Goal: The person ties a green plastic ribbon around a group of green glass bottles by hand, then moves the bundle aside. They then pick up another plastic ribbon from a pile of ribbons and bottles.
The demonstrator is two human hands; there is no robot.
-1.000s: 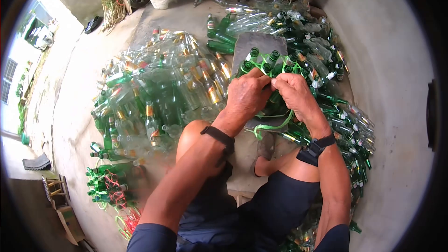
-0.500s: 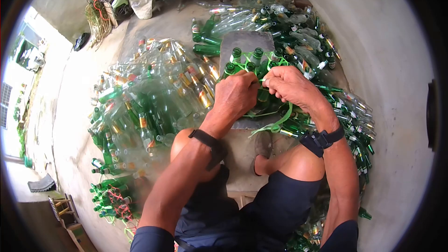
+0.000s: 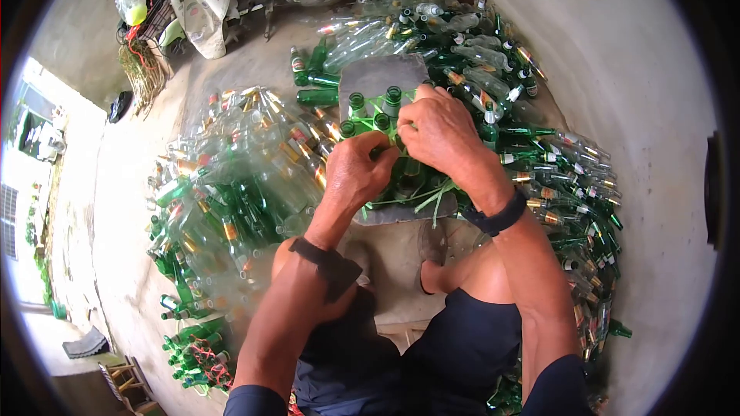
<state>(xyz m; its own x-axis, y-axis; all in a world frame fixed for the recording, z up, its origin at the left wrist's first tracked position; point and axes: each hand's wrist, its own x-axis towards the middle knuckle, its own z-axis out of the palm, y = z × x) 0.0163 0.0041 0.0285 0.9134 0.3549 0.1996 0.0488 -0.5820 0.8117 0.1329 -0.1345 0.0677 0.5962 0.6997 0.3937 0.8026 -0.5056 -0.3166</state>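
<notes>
A cluster of green bottles [image 3: 356,105] stands upright on a dark slab [image 3: 381,69] in front of me, light-green strap [image 3: 439,191] running among the necks. My left hand [image 3: 358,168] is at the cluster's near left side, fingers curled inward; my right hand [image 3: 441,127] arches over its right side, fingers bent down. Each grip looks partly closed, but the fingertips are hidden, so I cannot tell what either has hold of. Loose strap ends trail beneath my right wrist. Bottles lie heaped on the floor [image 3: 397,293] to both sides.
</notes>
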